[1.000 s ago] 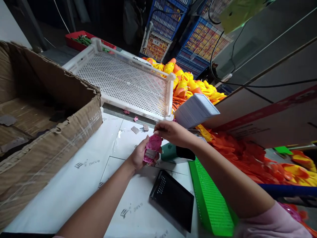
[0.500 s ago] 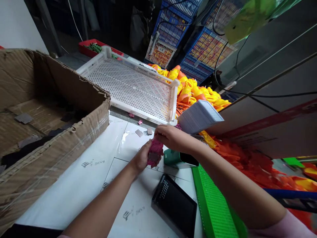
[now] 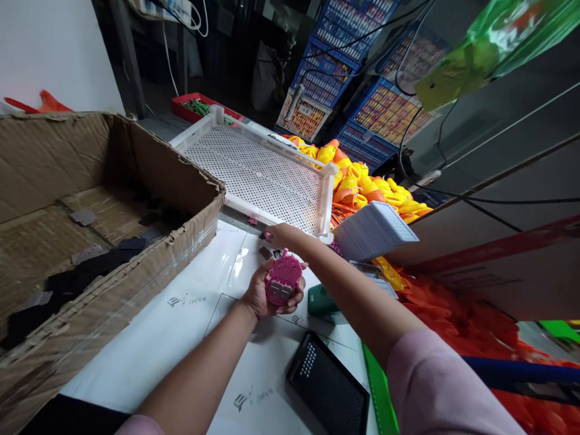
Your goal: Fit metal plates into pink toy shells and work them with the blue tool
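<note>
My left hand (image 3: 260,290) is wrapped around a pink moulded plastic piece (image 3: 288,269). A grey metal plate (image 3: 279,292) lies flat across its lower half. Beyond it, my right hand (image 3: 284,234) reaches down to the far edge of the table, its fingers drawn together and partly hidden by the hand itself. A speck of pink shows at those fingertips; whether it is gripped is unclear. Just below the right hand lie small grey plates (image 3: 266,252). Another small pink bit (image 3: 252,220) rests beside the white crate.
A cardboard box (image 3: 181,241) with dark scraps stands at left. Behind are a white mesh crate (image 3: 258,175) and yellow-orange pieces (image 3: 357,181). A white stack (image 3: 376,229), a green container (image 3: 321,300), a black tray (image 3: 330,386) and a green crate (image 3: 379,386) stand right.
My right hand has left the pink piece and moved away toward the table's far edge. My left hand now holds the piece alone, its plated face showing. The view has shifted.
</note>
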`<state>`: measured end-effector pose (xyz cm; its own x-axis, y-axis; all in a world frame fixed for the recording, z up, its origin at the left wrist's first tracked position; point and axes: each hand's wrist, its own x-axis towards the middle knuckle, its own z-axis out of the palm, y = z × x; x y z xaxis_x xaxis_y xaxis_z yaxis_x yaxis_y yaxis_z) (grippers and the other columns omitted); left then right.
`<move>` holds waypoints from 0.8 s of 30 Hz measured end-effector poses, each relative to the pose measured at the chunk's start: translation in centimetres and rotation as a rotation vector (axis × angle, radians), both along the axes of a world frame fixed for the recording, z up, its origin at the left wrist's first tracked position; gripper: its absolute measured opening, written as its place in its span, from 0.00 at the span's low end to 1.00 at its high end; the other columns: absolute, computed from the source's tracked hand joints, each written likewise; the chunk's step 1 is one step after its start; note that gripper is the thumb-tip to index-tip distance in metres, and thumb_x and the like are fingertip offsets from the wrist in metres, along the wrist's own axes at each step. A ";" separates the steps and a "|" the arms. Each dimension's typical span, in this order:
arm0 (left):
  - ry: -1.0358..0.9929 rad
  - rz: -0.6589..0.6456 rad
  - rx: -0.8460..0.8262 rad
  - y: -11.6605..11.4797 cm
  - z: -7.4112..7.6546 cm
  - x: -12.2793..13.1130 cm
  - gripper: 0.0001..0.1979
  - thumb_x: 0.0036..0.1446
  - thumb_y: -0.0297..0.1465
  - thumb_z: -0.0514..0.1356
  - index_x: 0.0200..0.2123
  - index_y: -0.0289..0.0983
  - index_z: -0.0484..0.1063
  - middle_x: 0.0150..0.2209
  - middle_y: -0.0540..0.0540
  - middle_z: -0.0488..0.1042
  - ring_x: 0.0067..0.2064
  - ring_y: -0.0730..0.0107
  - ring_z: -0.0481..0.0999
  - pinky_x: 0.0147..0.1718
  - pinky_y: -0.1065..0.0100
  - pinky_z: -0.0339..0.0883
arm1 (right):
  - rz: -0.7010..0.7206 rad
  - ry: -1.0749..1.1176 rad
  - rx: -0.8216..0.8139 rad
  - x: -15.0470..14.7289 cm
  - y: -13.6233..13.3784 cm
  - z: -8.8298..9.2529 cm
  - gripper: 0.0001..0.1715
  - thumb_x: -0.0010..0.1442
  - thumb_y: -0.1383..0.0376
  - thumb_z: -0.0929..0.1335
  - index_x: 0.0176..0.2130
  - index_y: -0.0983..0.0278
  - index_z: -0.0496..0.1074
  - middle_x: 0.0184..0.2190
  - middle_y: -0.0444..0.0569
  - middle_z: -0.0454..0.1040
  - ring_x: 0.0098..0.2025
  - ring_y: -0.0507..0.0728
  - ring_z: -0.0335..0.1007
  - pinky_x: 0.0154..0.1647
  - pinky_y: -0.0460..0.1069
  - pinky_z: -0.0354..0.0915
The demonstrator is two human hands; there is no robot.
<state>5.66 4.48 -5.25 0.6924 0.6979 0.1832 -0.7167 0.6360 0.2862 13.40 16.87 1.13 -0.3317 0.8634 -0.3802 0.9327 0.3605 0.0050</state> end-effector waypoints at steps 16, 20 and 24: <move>0.134 0.169 -0.001 -0.2 0.7 -0.9 0.30 0.49 0.51 0.65 0.46 0.34 0.69 0.29 0.47 0.73 0.20 0.72 0.68 0.11 0.76 0.53 | -0.227 0.861 0.459 8.5 -12.8 7.1 0.19 0.58 0.52 0.68 0.34 0.66 0.75 0.31 0.51 0.76 0.31 0.53 0.70 0.31 0.48 0.67; 0.263 0.202 0.021 -4.6 2.9 0.6 0.25 0.56 0.49 0.60 0.42 0.32 0.70 0.30 0.44 0.75 0.22 0.69 0.73 0.14 0.73 0.63 | -0.367 1.286 0.273 10.2 -21.9 6.8 0.24 0.58 0.46 0.67 0.39 0.64 0.74 0.25 0.47 0.72 0.23 0.51 0.66 0.23 0.47 0.67; 0.486 0.161 0.041 -13.0 5.9 1.9 0.26 0.61 0.49 0.55 0.49 0.32 0.69 0.28 0.44 0.76 0.23 0.64 0.75 0.21 0.65 0.71 | -0.221 1.293 0.410 9.6 -29.5 6.0 0.15 0.64 0.59 0.64 0.43 0.62 0.76 0.32 0.49 0.73 0.29 0.51 0.70 0.27 0.45 0.68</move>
<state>7.54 -8.53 0.63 0.5887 0.8016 -0.1039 -0.5823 0.5098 0.6333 23.02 -12.65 7.15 -0.0938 0.9185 0.3842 0.3912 0.3889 -0.8341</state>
